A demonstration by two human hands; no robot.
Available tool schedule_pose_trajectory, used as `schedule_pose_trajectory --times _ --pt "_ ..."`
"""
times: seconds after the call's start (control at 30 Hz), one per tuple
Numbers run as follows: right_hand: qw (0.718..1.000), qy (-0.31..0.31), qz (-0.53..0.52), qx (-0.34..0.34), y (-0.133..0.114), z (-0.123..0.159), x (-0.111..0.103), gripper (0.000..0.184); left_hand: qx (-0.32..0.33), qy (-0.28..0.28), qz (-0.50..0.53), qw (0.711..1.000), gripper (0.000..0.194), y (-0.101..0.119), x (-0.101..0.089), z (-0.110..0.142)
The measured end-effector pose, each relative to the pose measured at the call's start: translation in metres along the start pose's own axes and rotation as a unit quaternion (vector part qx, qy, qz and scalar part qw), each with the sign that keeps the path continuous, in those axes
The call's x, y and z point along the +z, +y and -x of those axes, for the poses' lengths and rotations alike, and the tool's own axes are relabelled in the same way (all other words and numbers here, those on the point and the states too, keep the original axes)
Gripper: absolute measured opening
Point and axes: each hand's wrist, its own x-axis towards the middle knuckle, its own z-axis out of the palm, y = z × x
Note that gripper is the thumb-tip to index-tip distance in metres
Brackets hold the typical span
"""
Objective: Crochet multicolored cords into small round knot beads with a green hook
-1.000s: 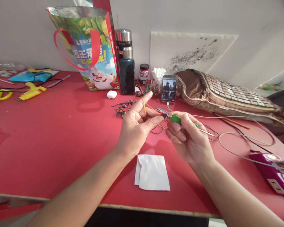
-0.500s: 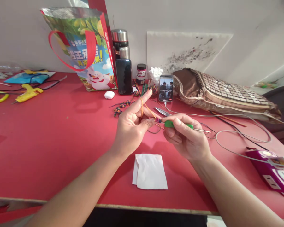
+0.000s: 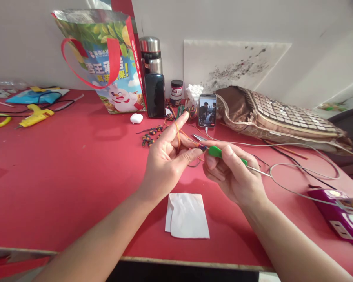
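Note:
Thumb and fingers of my left hand [image 3: 166, 162] pinch a small, dark multicoloured crochet piece [image 3: 202, 147], with the index finger stretched up. Orange yarn [image 3: 178, 135] loops round that index finger and runs down to the piece. My right hand [image 3: 238, 172] is closed round the green handle of a crochet hook [image 3: 215, 151]. The hook's metal shaft meets the piece at my left fingertips, and its other end sticks out behind the right hand. Partly hidden behind the hands lie scissors [image 3: 199, 138]. Multicoloured crocheted bits [image 3: 147, 140] rest beyond the left hand.
A folded white tissue [image 3: 189, 215] lies in front of me. At the back stand a shopping bag [image 3: 114, 70], a steel flask [image 3: 151, 51], a dark phone [image 3: 155, 96] and a lit phone [image 3: 207, 111]. A purple power strip [image 3: 338, 213] and cables are at right.
The hook has shifted right and slightly toward me, with more of its back end showing. My left thumb and the crochet piece have moved a little right.

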Motion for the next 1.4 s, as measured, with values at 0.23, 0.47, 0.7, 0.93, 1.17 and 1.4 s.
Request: schedule_pose_trajectory --times 0.23,0.47,0.7,0.93,1.17,1.4 --pt "1.0 0.022 -0.005 0.011 0.0 -0.002 0.001 0.028 0.008 -0.003 -0.003 1.0 0.061 -0.001 -0.002 -0.002" --pt "0.999 0.028 -0.007 0.016 0.001 -0.001 0.002 0.027 0.007 0.005 -0.003 1.0 0.063 -0.001 -0.002 -0.002" --pt "0.999 0.047 0.022 -0.011 0.001 0.001 0.002 0.024 -0.023 0.017 0.027 0.999 0.069 -0.003 -0.003 -0.004" --pt "1.0 -0.012 0.009 -0.02 -0.003 0.005 0.001 0.021 -0.03 -0.016 0.038 0.999 0.079 -0.003 -0.004 -0.004" --pt "0.983 0.075 0.138 -0.098 0.008 0.009 0.007 0.017 -0.022 0.034 -0.002 0.999 0.084 -0.005 0.011 0.007" --pt "0.923 0.101 0.293 -0.229 0.02 0.02 0.006 0.017 -0.084 0.025 0.071 0.994 0.1 -0.003 0.01 0.002"
